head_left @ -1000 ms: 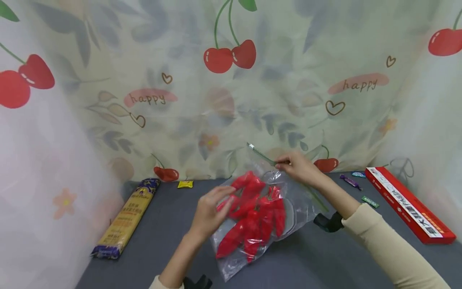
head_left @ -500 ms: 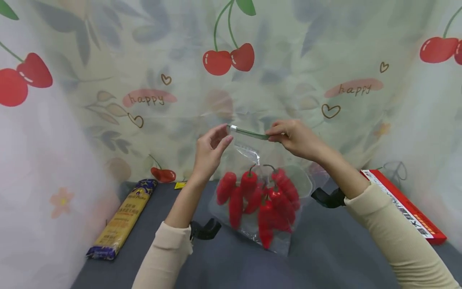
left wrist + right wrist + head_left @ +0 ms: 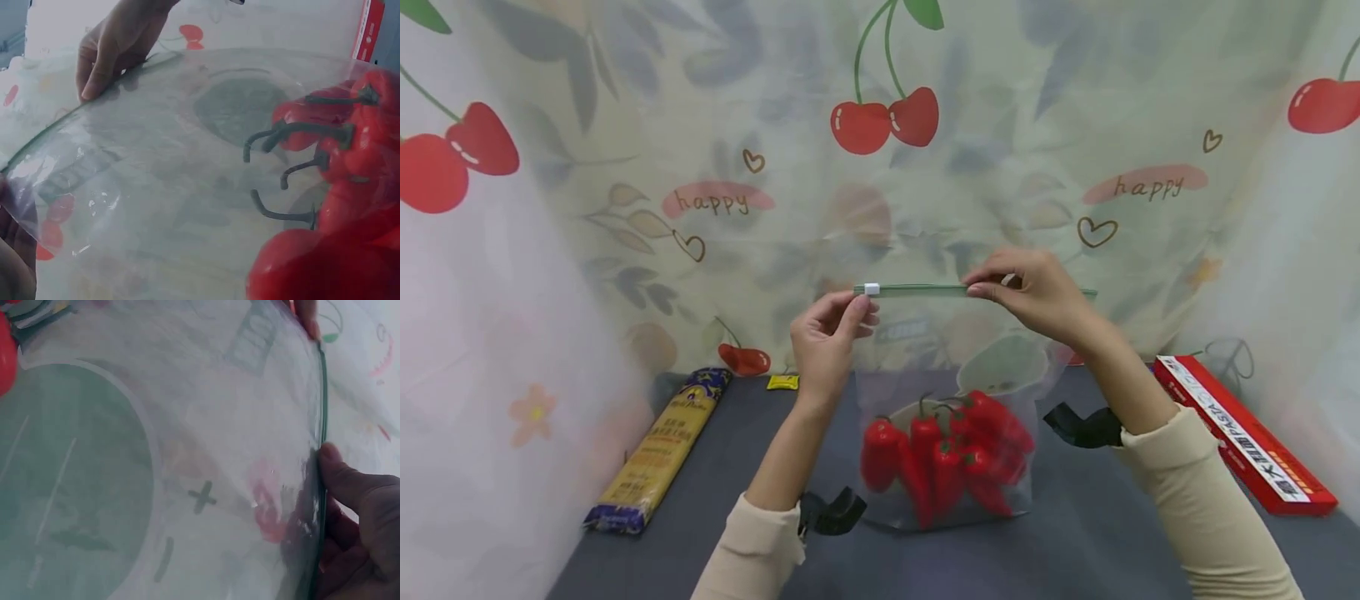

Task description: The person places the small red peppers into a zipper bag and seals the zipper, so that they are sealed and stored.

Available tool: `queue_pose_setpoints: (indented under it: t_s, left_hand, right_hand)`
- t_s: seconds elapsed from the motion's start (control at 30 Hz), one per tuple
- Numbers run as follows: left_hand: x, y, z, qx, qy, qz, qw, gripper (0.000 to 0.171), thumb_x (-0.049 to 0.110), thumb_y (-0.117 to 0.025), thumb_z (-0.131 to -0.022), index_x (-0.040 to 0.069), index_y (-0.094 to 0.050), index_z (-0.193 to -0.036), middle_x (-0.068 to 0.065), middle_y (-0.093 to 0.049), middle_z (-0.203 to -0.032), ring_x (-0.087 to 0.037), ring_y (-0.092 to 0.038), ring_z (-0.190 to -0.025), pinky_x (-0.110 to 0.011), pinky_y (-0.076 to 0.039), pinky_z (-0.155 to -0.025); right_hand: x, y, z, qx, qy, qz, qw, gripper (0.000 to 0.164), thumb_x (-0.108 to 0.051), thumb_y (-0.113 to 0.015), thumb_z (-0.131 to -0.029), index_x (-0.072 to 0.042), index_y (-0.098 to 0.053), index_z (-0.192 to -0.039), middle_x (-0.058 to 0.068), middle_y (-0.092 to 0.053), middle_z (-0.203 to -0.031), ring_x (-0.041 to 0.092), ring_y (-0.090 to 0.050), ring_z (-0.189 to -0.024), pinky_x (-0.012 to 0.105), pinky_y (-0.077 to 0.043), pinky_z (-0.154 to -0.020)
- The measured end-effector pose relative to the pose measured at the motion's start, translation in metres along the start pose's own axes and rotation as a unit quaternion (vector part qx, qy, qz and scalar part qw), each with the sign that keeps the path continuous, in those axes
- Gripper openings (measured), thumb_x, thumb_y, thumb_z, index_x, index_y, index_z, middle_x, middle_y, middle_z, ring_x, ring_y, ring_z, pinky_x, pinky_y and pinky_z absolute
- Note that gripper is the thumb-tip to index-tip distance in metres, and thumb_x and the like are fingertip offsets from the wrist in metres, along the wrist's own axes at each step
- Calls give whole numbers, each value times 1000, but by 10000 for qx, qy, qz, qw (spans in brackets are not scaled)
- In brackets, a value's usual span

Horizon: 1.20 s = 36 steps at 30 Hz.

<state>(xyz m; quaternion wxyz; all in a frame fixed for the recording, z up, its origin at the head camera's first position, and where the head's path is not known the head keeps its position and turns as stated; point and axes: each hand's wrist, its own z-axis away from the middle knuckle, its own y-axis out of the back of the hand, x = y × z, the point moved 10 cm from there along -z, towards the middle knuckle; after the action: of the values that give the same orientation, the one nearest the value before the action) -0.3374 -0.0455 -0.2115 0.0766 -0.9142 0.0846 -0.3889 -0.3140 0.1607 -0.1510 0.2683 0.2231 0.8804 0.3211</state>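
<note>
A clear slider zip bag hangs upright between my hands, its green zip strip nearly level. Several red peppers with dark green stems lie in the bag's lower part. At the strip's left end sits a white slider. My left hand pinches the bag's top left corner, thumb just beneath the slider. Farther right along the strip, my right hand pinches it between thumb and fingers; the right wrist view shows the thumb on the strip. Whether the bag's bottom touches the table cannot be told.
On the dark grey table, a yellow and blue pasta packet lies at left. A small yellow packet sits at the back. At right is a red pasta box. A printed curtain stands behind.
My left hand has left the bag's side and gone up to the zip's left end. The bag has swung upright, its strip levelled, and the peppers have settled lower.
</note>
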Motion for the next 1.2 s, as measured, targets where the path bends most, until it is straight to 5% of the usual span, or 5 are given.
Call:
queue_pose_setpoints:
  t_s: [0.2,0.47,0.73,0.97,1.2]
  left_hand:
    - [0,7,7,312,-328,328,9984,15,7,-62,-85,-6,-65,-91,7,-70,-79,-9,-65,-66,-24,-56,-62]
    - [5,12,13,847,-471,911,9911,8,5,-66,-82,6,-68,-89,2,-70,-78,-10,-67,-66,-24,-56,-63]
    - [4,12,19,956,-423,1377,9849,12,1,-64,-82,11,-69,-86,1,-70,-77,-9,-68,-65,-25,-57,-64]
    - [-3,15,21,1243,-127,1435,9817,8,4,-64,-83,11,-69,-85,2,-70,-76,-8,-67,-63,-22,-56,-64]
    - [-9,34,23,1724,15,1442,9744,7,4,-66,-81,9,-68,-84,0,-71,-74,-9,-67,-62,-22,-56,-67]
  right_hand:
    - [-7,-7,-3,-12,33,96,9999,14,-12,-66,-83,-12,-70,-96,-2,-65,-81,3,-55,-71,20,-46,-58]
    - [-55,-44,-34,-366,377,-174,9985,32,-14,-70,-80,-7,-65,-110,4,-67,-93,12,-62,-80,27,-52,-67]
    - [-75,-67,-43,-355,601,-299,9971,13,-15,-67,-83,-8,-70,-94,1,-68,-89,9,-60,-81,23,-49,-66]
    - [-69,-55,-33,-125,392,697,9967,11,-17,-68,-81,-12,-70,-91,-2,-67,-84,8,-59,-70,25,-47,-60]
    - [-31,-6,4,142,225,1597,9868,12,-15,-68,-81,-12,-70,-92,-1,-64,-79,7,-50,-60,23,-40,-53]
